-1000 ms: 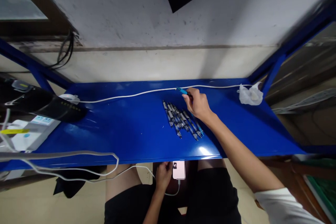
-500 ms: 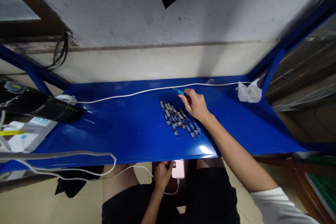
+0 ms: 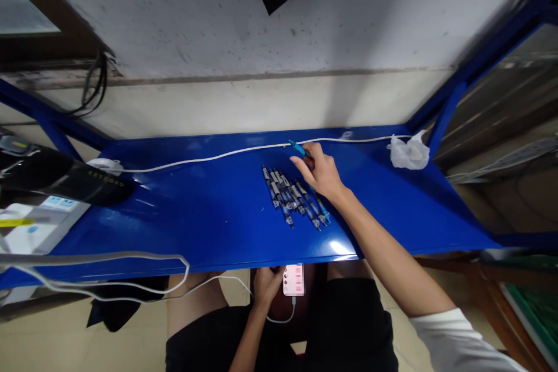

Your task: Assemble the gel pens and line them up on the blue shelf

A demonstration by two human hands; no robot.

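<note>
Right hand (image 3: 321,171): up over the back half of the bench (image 3: 196,209), grip clamped on a blue pen (image 3: 297,147), fingers curled round it and the thumb poking out to the side
Blue pen: sticks out of the fingers to the left and a bit back, its free end right by the long white cable (image 3: 209,158), can't tell if they actually touch
Pen pile (image 3: 283,186): a messy bunch of dark pens with pale labels, lying more or less the same way on the bench, just to the left of the right wrist and nearer the person, with some bright blue showing on the right side
Left hand (image 3: 267,285): down below the front edge, right beside a pink phone (image 3: 293,280), fingers partly hidden so I can't tell whether that grip is closed on it
Phone: between the knees, charging lead (image 3: 293,301) plugged into its near end
Bench right: crumpled white plastic bag (image 3: 407,152) in the far corner
Bench left: big black cylinder (image 3: 65,168) with lettering, leaning above a white box (image 3: 47,226)
</note>
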